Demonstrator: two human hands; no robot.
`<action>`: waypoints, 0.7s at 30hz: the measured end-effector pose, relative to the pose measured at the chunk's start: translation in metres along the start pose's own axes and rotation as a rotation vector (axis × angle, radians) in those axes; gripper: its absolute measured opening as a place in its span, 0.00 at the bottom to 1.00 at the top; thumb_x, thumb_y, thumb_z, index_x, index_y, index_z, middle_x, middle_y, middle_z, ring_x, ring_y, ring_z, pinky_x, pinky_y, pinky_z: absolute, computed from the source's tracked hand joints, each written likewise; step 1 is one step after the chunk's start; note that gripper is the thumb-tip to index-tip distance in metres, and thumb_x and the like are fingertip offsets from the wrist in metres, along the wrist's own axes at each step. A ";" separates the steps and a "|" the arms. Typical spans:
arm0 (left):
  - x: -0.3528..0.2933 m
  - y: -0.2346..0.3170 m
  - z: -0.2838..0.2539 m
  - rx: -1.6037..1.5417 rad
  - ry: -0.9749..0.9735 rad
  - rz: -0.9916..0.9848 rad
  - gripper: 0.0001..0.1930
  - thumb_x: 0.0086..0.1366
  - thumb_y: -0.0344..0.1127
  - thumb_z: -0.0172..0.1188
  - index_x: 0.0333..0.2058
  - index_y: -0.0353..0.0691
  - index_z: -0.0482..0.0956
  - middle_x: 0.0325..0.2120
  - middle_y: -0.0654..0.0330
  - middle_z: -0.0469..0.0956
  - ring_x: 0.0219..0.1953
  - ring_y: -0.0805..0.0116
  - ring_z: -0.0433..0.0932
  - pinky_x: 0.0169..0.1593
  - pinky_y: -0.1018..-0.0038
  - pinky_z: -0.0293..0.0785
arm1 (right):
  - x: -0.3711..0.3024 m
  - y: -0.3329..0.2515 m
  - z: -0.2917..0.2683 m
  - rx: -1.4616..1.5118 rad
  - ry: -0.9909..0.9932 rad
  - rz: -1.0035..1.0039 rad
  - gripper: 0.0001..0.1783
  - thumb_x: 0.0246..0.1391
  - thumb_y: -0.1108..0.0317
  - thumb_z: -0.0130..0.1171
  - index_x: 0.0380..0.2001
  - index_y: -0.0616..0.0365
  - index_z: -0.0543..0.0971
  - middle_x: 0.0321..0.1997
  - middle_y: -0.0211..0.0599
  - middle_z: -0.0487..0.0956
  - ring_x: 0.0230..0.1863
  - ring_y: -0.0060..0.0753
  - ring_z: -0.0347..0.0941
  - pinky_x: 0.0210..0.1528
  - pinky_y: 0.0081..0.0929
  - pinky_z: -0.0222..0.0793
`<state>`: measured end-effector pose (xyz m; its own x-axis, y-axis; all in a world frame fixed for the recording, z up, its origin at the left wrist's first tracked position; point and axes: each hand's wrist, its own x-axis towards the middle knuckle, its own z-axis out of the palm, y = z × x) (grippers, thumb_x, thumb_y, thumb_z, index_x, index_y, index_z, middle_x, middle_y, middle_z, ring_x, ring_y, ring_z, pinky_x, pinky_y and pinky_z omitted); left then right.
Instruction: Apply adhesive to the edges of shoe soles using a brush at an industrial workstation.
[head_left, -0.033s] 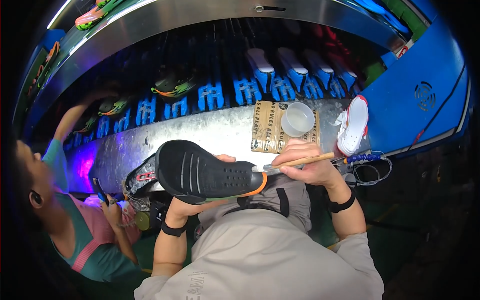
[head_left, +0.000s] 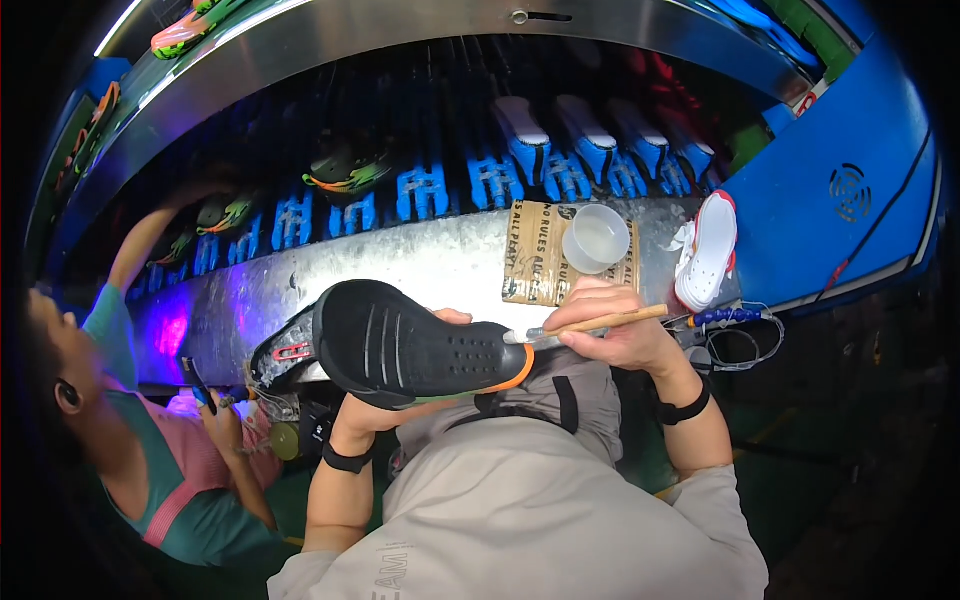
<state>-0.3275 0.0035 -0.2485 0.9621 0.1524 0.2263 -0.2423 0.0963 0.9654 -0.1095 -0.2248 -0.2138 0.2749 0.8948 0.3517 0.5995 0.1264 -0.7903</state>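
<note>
A black shoe (head_left: 425, 345) with grooves and small dimples across its sole lies sole up over my lap. Orange edging runs round its right end. My left hand (head_left: 388, 414) holds it from beneath; the fingertips show at the far edge, while the shoe hides most of the hand. In my right hand (head_left: 605, 318) is a brush (head_left: 620, 318) with a wooden handle, gripped between thumb and fingers. The pale bristle tip touches the sole near the orange-edged end. Just beyond that hand, a translucent plastic cup (head_left: 597, 240) stands on a printed cardboard piece (head_left: 535, 260).
A metal ledge (head_left: 400, 258) crosses in front of me, with a row of blue holders (head_left: 421, 192) behind it. At the right lie a white and red shoe part (head_left: 712, 250) and a blue hose (head_left: 725, 316). Another person (head_left: 150, 440) reaches toward the holders at left.
The other person's head has shifted slightly to the left and their reaching arm has moved a little. My hands, the shoe and the brush have hardly moved.
</note>
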 end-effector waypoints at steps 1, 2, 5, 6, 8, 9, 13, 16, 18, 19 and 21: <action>-0.001 0.001 0.002 -0.013 0.030 -0.037 0.34 0.54 0.21 0.75 0.60 0.33 0.73 0.59 0.53 0.75 0.58 0.64 0.76 0.62 0.66 0.72 | 0.000 0.000 0.000 -0.004 -0.010 -0.005 0.07 0.49 0.73 0.67 0.34 0.60 0.86 0.29 0.35 0.83 0.32 0.34 0.75 0.36 0.32 0.70; -0.002 0.002 0.003 -0.027 0.035 -0.014 0.34 0.54 0.21 0.75 0.60 0.33 0.73 0.59 0.53 0.75 0.58 0.64 0.76 0.62 0.66 0.72 | -0.001 0.000 0.001 -0.027 0.004 -0.005 0.07 0.49 0.73 0.67 0.34 0.60 0.86 0.29 0.36 0.84 0.31 0.35 0.75 0.36 0.32 0.70; -0.002 0.003 0.005 0.080 0.017 0.069 0.34 0.55 0.24 0.75 0.61 0.34 0.72 0.59 0.52 0.75 0.60 0.63 0.75 0.62 0.66 0.72 | -0.003 -0.002 0.002 -0.066 0.036 -0.001 0.07 0.49 0.73 0.67 0.33 0.60 0.86 0.29 0.36 0.84 0.30 0.35 0.75 0.35 0.32 0.71; -0.001 0.003 0.007 0.031 0.042 0.101 0.34 0.56 0.25 0.75 0.60 0.35 0.71 0.60 0.45 0.73 0.62 0.56 0.74 0.63 0.61 0.72 | -0.005 -0.004 0.002 -0.080 0.055 0.001 0.06 0.50 0.73 0.67 0.33 0.60 0.86 0.29 0.36 0.84 0.29 0.36 0.75 0.34 0.32 0.70; -0.003 0.005 0.009 -0.019 0.067 0.133 0.33 0.57 0.26 0.75 0.59 0.37 0.69 0.61 0.39 0.72 0.63 0.50 0.73 0.65 0.56 0.72 | -0.008 -0.006 0.006 -0.077 0.091 0.009 0.05 0.50 0.73 0.67 0.32 0.60 0.86 0.29 0.36 0.84 0.28 0.35 0.75 0.34 0.32 0.70; -0.004 0.007 0.010 -0.155 0.114 -0.006 0.28 0.61 0.30 0.72 0.58 0.36 0.71 0.61 0.38 0.71 0.63 0.49 0.73 0.65 0.56 0.72 | -0.010 -0.008 0.009 -0.072 0.130 0.028 0.05 0.50 0.73 0.66 0.32 0.60 0.85 0.28 0.36 0.84 0.27 0.35 0.75 0.33 0.32 0.70; -0.004 0.010 0.014 -0.291 0.105 0.038 0.18 0.66 0.27 0.65 0.52 0.33 0.73 0.58 0.44 0.75 0.64 0.53 0.71 0.68 0.62 0.66 | -0.018 -0.016 0.022 -0.054 0.199 0.109 0.03 0.51 0.74 0.66 0.31 0.60 0.85 0.28 0.36 0.84 0.28 0.34 0.75 0.32 0.31 0.70; -0.003 0.003 0.013 -0.080 0.069 0.182 0.17 0.64 0.26 0.67 0.49 0.32 0.73 0.58 0.43 0.74 0.64 0.49 0.70 0.69 0.60 0.65 | -0.023 -0.022 0.032 -0.075 0.250 0.162 0.03 0.51 0.75 0.66 0.31 0.60 0.85 0.28 0.35 0.84 0.28 0.33 0.76 0.32 0.31 0.71; -0.003 -0.007 0.013 0.127 0.043 0.242 0.17 0.62 0.25 0.67 0.47 0.32 0.73 0.58 0.42 0.74 0.65 0.48 0.70 0.69 0.58 0.64 | -0.026 -0.026 0.041 -0.068 0.310 0.224 0.03 0.52 0.75 0.66 0.32 0.61 0.85 0.28 0.35 0.84 0.28 0.34 0.76 0.33 0.31 0.72; -0.005 -0.013 0.016 0.203 0.103 0.287 0.18 0.61 0.24 0.68 0.47 0.32 0.72 0.58 0.40 0.73 0.65 0.45 0.70 0.69 0.56 0.65 | -0.028 -0.028 0.045 -0.053 0.318 0.246 0.04 0.53 0.75 0.66 0.33 0.61 0.85 0.28 0.35 0.83 0.27 0.33 0.76 0.33 0.30 0.72; -0.009 -0.022 0.016 0.281 0.162 0.333 0.19 0.59 0.22 0.69 0.46 0.32 0.71 0.58 0.38 0.73 0.65 0.43 0.70 0.68 0.53 0.65 | -0.030 -0.030 0.054 -0.018 0.354 0.255 0.04 0.53 0.75 0.66 0.33 0.61 0.85 0.28 0.35 0.83 0.27 0.32 0.76 0.33 0.29 0.72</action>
<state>-0.3285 -0.0154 -0.2694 0.8000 0.2835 0.5287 -0.4701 -0.2512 0.8461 -0.1764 -0.2319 -0.2277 0.6546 0.6942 0.2993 0.4910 -0.0894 -0.8665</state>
